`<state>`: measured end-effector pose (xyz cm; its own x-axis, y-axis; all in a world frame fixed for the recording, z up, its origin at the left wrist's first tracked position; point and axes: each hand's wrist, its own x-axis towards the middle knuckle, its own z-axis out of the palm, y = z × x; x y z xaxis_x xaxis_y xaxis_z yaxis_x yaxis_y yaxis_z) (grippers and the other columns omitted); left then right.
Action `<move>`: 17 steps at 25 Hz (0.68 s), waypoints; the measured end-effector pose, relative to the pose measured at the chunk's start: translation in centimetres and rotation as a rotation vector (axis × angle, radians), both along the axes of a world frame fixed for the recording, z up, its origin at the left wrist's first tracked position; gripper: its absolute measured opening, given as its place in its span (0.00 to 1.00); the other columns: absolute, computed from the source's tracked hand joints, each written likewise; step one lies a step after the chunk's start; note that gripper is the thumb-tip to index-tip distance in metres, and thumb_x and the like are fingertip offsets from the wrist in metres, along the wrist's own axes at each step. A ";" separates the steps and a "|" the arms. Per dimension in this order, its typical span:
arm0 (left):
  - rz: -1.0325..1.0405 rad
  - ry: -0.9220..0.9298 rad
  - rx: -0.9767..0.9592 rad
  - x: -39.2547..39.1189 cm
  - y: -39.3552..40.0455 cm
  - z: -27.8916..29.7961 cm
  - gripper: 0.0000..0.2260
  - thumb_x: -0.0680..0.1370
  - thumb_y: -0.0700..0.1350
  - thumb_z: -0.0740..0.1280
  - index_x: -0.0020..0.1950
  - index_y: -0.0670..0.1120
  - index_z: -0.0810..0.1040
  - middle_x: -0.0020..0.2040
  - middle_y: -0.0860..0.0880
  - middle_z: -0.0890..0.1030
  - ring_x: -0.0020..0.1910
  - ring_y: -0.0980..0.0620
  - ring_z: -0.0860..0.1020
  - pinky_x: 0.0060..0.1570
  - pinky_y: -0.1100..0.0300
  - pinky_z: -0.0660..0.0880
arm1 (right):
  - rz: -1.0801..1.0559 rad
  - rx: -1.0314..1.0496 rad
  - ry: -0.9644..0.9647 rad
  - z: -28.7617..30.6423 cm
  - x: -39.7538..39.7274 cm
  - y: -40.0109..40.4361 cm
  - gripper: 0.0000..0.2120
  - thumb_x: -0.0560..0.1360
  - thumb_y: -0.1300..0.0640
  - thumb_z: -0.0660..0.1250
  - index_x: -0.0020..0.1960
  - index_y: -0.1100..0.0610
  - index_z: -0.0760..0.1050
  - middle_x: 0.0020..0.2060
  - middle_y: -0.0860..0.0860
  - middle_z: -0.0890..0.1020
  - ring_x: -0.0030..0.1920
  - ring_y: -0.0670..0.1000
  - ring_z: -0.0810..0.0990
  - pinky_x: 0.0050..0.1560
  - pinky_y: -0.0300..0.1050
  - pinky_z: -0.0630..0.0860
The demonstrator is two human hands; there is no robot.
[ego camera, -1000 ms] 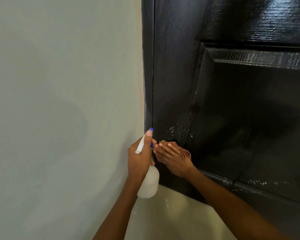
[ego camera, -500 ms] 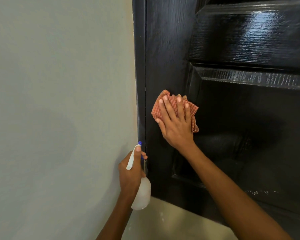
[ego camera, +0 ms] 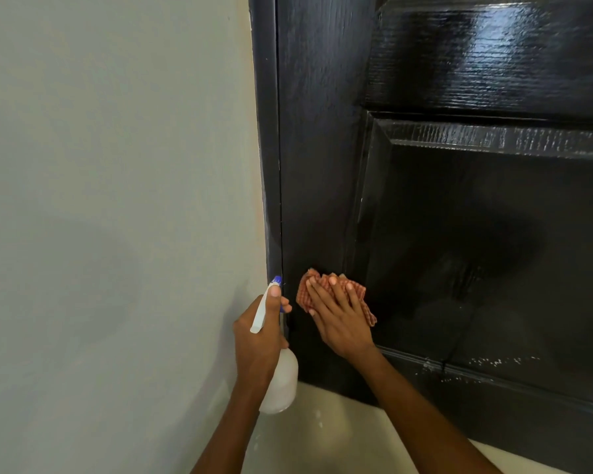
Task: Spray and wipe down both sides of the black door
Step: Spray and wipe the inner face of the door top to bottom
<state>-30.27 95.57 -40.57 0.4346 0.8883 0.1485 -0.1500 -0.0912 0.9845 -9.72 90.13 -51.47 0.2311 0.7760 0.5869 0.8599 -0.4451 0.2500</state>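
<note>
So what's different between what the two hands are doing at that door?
The left hand grips a white spray bottle with fingers curled, thumb up by its blue nozzle; the right hand lies flat, fingers straight. The left hand is beside the wall, off the door; the right hand presses a checked cloth against the black door. Both are low, near the door's hinge-side edge.

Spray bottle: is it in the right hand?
No, the left hand grips the spray bottle, while the right hand presses a checked cloth flat against the black door.
</note>
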 end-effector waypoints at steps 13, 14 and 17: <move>0.038 0.005 -0.072 2.6 0.0 2.8 0.28 0.71 0.64 0.59 0.52 0.42 0.81 0.44 0.48 0.84 0.31 0.55 0.81 0.28 0.62 0.78 | 0.052 0.272 -0.014 12.1 -0.1 2.8 0.39 0.84 0.42 0.59 0.84 0.51 0.39 0.84 0.51 0.44 0.83 0.58 0.38 0.80 0.59 0.33; 0.041 -0.007 -0.061 2.3 0.0 3.4 0.27 0.71 0.63 0.59 0.52 0.41 0.81 0.43 0.48 0.83 0.31 0.58 0.81 0.28 0.67 0.76 | 0.036 0.211 -0.008 9.8 -0.3 2.2 0.41 0.83 0.43 0.62 0.84 0.51 0.38 0.84 0.51 0.42 0.83 0.57 0.37 0.80 0.59 0.32; 0.080 -0.032 -0.011 1.7 -0.4 4.8 0.26 0.73 0.63 0.57 0.50 0.42 0.81 0.41 0.50 0.82 0.28 0.62 0.79 0.26 0.73 0.73 | 0.050 0.242 0.026 10.4 -0.5 2.4 0.40 0.83 0.45 0.64 0.84 0.51 0.43 0.84 0.51 0.45 0.82 0.56 0.34 0.79 0.58 0.30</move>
